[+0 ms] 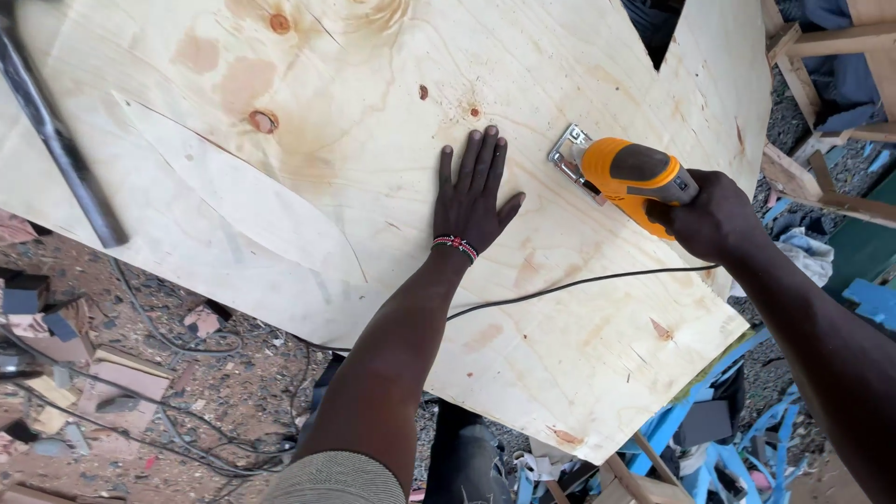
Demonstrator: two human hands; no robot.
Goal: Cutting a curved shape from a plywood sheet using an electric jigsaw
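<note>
At the far left a dark metal bar (56, 140) slants across the corner of the large pale plywood sheet (355, 121), which has reddish knots, brown stains and a V-shaped notch cut into its top edge. Below it, on the dirt ground (224, 392), lie wood offcuts and tangled cables, perhaps a few of each; the clutter is hard to count. One left hand (474, 196), with a red and black beaded wristband (455, 246), lies flat on the sheet, its grip released and fingers spread. A single black power cord (579, 282) trails across the wood towards the right. Just right of the flat hand sits one orange and black electric jigsaw (623, 177), its metal base plate resting on the sheet. The right hand (709, 217) is clenched round the saw's rear handle. Blue-painted wooden frames (691, 420) show beneath the sheet's right edge
</note>
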